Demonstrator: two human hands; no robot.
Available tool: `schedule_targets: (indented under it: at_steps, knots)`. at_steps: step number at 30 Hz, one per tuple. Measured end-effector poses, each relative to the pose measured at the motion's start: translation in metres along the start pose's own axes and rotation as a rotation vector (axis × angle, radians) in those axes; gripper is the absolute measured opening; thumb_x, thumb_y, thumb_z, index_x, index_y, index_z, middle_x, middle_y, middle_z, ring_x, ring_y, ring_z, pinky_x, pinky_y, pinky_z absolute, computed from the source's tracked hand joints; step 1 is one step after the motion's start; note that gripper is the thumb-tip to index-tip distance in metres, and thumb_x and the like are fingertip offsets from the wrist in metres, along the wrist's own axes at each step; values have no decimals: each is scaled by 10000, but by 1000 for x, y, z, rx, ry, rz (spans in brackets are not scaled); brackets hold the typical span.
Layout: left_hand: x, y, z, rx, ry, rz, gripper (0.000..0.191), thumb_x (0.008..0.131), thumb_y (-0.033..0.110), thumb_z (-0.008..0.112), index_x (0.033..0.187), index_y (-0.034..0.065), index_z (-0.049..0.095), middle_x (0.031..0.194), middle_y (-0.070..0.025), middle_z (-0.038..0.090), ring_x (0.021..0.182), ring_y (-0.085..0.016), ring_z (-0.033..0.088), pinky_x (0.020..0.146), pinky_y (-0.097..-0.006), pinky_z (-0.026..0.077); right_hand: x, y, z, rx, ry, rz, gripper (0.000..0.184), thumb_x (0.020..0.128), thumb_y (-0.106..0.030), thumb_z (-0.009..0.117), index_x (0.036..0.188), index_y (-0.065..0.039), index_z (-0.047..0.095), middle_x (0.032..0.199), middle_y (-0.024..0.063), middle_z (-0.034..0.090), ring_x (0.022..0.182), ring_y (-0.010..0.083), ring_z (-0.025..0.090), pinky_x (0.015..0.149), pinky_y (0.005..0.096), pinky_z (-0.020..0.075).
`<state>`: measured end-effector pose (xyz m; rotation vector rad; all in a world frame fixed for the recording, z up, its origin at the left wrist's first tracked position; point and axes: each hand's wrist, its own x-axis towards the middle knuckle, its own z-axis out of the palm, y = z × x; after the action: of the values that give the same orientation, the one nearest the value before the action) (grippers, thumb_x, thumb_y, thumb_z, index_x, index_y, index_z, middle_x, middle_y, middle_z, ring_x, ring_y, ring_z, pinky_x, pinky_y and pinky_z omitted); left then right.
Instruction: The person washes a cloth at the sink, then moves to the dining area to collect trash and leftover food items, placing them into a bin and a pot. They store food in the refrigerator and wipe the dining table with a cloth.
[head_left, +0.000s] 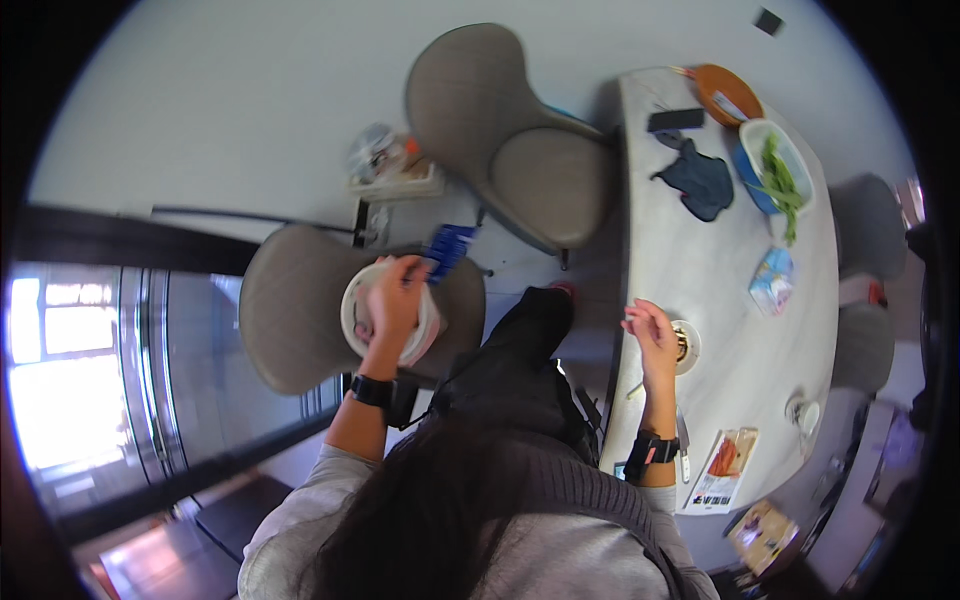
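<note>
My left hand (396, 296) reaches over a round white container (352, 304) on a grey chair seat, its fingers at the near end of a blue packet (449, 251) that it pinches. Over the table's edge is my right hand (651, 330), fingers loosely curled, with nothing visible in it. Partly behind that hand, a small white bowl (694, 347) with dark contents stands on the marble-look table (720, 285). A knife (683, 450) lies near my right wrist, beside a food package (724, 469).
Along the table lie a dark cloth (701, 182), a blue-and-white basin (804, 169) of green vegetables, an orange-brown pan (724, 90), a light blue packet (772, 281) and a glass (804, 415). Grey chairs (465, 90) stand around; a white crate (401, 187) sits on the floor.
</note>
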<state>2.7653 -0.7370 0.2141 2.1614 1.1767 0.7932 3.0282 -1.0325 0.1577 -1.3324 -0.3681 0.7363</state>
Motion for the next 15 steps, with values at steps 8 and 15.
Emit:
schedule_targets:
  at_steps: [8,15]
  knots:
    - [-76,-177,-59,383,78,-505,383,890,327,598,1199,100,597,962,-160,689,807,-310,683,756,-386,511,-15,3,7,-126,-6,163,236,951,-93,549,1172,-22,596,1018,76,659,838,117,618,777,241,495]
    - [-57,-196,-12,243,-48,-338,680,826,201,648,1421,58,352,1343,-257,477,1249,-425,436,1038,-446,360,-17,-23,-9,-118,-25,-53,245,958,-134,554,1174,-20,576,987,70,649,933,136,611,809,275,510]
